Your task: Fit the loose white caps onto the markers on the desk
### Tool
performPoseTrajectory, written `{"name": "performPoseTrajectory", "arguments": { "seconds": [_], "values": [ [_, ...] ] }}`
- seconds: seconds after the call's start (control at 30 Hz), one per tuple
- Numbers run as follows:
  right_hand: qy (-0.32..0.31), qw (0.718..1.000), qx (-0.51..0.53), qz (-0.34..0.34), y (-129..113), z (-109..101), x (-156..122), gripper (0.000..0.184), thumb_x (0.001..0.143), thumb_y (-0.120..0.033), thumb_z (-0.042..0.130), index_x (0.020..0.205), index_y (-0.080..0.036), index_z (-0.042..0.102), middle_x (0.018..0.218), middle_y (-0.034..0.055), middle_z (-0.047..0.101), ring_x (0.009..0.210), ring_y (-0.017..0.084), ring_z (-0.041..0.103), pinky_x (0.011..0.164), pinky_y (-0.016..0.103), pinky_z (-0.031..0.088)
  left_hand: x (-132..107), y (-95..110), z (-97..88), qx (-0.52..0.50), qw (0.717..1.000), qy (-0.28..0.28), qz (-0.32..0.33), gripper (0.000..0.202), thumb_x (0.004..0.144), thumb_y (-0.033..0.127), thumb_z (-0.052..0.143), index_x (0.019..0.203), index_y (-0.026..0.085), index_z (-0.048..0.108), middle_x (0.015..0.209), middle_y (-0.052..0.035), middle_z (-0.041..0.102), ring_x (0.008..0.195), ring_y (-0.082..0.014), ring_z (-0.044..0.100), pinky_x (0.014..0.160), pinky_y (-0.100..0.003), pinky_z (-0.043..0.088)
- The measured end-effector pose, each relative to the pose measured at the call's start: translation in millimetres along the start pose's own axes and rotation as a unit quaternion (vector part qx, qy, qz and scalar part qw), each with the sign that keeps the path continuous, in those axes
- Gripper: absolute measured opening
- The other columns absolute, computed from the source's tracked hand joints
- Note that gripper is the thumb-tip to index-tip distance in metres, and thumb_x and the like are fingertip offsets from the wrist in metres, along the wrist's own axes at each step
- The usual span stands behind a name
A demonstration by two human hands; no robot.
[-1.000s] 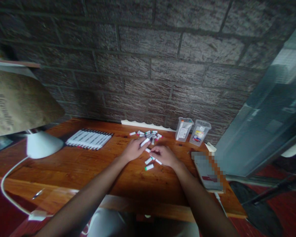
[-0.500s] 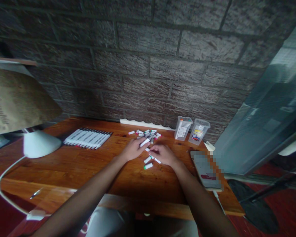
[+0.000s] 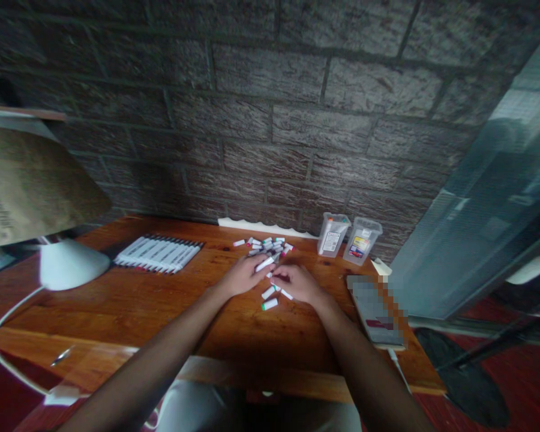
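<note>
My left hand (image 3: 243, 276) rests on the wooden desk (image 3: 234, 324), with a white marker (image 3: 264, 264) lying at its fingertips. My right hand (image 3: 297, 283) lies close by, fingers toward the left hand, over a white marker (image 3: 287, 294) that is partly hidden. Just beyond both hands is a loose pile of white markers (image 3: 266, 246) with coloured caps. Two more markers (image 3: 268, 293) lie below my fingers, and one with a green cap (image 3: 269, 304) lies nearest me. A neat row of markers (image 3: 157, 254) sits further left.
Two clear plastic containers (image 3: 332, 234) stand by the brick wall (image 3: 270, 144). A pixelated flat device (image 3: 375, 312) lies at the right. A white lamp base (image 3: 69, 267) with its cord is at the left. A glass panel (image 3: 468, 228) rises beyond the desk's right edge.
Both hands stay almost in place, with small finger shifts around the markers. The whole view drifts slightly as my head moves.
</note>
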State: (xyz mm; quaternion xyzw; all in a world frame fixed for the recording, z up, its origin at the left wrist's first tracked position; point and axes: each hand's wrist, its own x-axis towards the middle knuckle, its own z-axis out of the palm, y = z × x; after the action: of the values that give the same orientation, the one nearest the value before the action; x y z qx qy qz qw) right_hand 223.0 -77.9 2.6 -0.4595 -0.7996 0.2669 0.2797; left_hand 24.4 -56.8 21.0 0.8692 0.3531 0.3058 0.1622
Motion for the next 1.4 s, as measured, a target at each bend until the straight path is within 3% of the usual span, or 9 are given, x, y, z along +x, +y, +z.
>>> {"name": "performPoseTrajectory", "arguments": {
  "seconds": [0.27,0.57,1.4],
  "values": [
    [0.002,1.000,0.002,-0.013,-2.0,-1.2,-0.8,0.022,0.088,-0.030,0.057,0.094,-0.016,0.073,0.086,0.0022,0.073,0.071,0.010,0.062,0.066,0.019,0.041,-0.1,-4.4,2.1,0.007,1.000,-0.009,0.008,0.034,0.097,0.042,0.044,0.094,0.016,0.065,0.090,-0.0050,0.066,0.080,-0.0153,0.058,0.069,-0.021,0.041],
    [0.001,1.000,-0.012,-0.007,-5.1,-3.1,-2.3,0.020,0.087,-0.029,0.058,0.091,-0.015,0.072,0.078,0.0011,0.070,0.064,0.008,0.055,0.060,0.018,0.035,-0.5,-14.5,9.0,0.014,0.997,-0.080,-0.011,0.033,0.095,0.042,0.047,0.089,0.015,0.065,0.077,-0.0031,0.062,0.070,-0.0130,0.054,0.062,-0.020,0.037],
    [-0.002,0.999,-0.043,-0.004,-8.8,-5.7,-4.0,0.022,0.087,-0.031,0.059,0.095,-0.016,0.072,0.078,0.0013,0.070,0.067,0.009,0.058,0.062,0.019,0.037,-0.9,-14.3,7.6,0.002,0.996,-0.089,0.014,0.039,0.097,0.046,0.042,0.083,0.015,0.061,0.075,-0.0020,0.060,0.070,-0.0130,0.054,0.063,-0.021,0.036]
  ]
}}
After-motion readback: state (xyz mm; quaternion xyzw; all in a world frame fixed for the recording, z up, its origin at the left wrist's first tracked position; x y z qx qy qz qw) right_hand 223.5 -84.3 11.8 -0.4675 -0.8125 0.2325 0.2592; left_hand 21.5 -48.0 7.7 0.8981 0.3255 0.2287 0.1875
